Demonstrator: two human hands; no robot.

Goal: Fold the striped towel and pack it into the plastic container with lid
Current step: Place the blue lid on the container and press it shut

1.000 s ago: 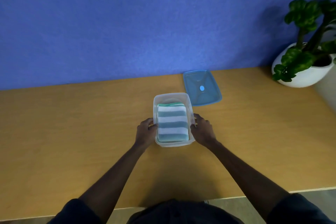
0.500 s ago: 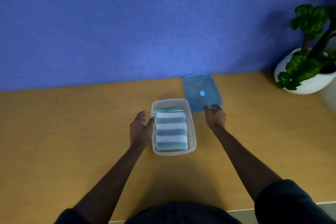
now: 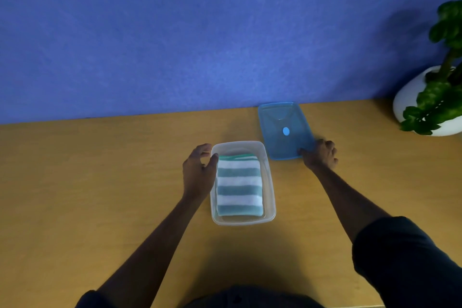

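Observation:
The striped towel (image 3: 239, 184), teal and white, lies folded inside the clear plastic container (image 3: 270, 197) in the middle of the wooden table (image 3: 100, 182). My left hand (image 3: 198, 170) rests against the container's left wall, fingers curled and apart, thumb at the rim. The blue lid (image 3: 283, 130) lies flat on the table behind and to the right of the container. My right hand (image 3: 320, 155) has its fingers on the lid's near right corner; the fingertips under the edge are hidden.
A blue wall (image 3: 200, 32) rises right behind the table. A white pot with a green plant (image 3: 432, 105) stands at the far right. The table's front edge runs along the bottom of the view.
My right hand left the container's right side and moved up and right to the blue lid's near corner. My left hand stayed at the container's left side, sliding slightly toward its far end.

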